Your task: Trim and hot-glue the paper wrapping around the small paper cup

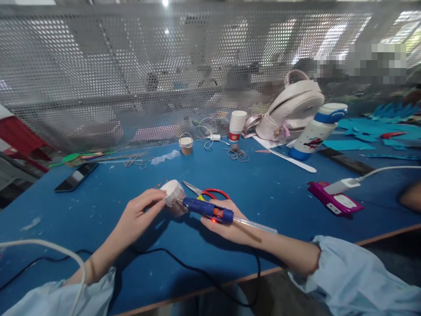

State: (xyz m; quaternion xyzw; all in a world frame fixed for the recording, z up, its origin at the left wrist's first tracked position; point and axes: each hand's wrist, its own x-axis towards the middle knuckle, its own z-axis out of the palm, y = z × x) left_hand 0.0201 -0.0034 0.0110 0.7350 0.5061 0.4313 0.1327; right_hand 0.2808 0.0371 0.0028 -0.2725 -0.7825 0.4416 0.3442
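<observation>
Cup-shaped piece (171, 189): white end, rough whitish side, tilted, between the left grip (141, 214) and the nozzle of the glue gun (200, 207).
Tabletop (98, 210): blue, flecked with pale scraps, brown-edged, under both grips.
Screen (131, 87): grey, perforated with round holes, well beyond both grips.
Phone (77, 177): dark, glossy, flat, beyond the left grip, to its left.
Left grip: fingers and thumb pinched on the piece's side.
Small bucket (186, 147): white rim, brownish body, thin handle, beyond both grips.
Glue gun: dark blue plastic, orange part, red light, clear stick behind.
Scissors (201, 193): metal blades, red handles, just beyond the right grip (230, 228).
Right grip: wrapped around the glue gun.
Paper cups (237, 125): stacked, white and red, beyond the right grip, marking unreadable.
Backpack (292, 112): pale pink, rounded, beyond the right grip, rightward.
Bottle (314, 134): white and blue, leaning in view, red-and-dark picture, right of the backpack.
Purple device (335, 199): glossy, right of the right grip, label too small to read.
</observation>
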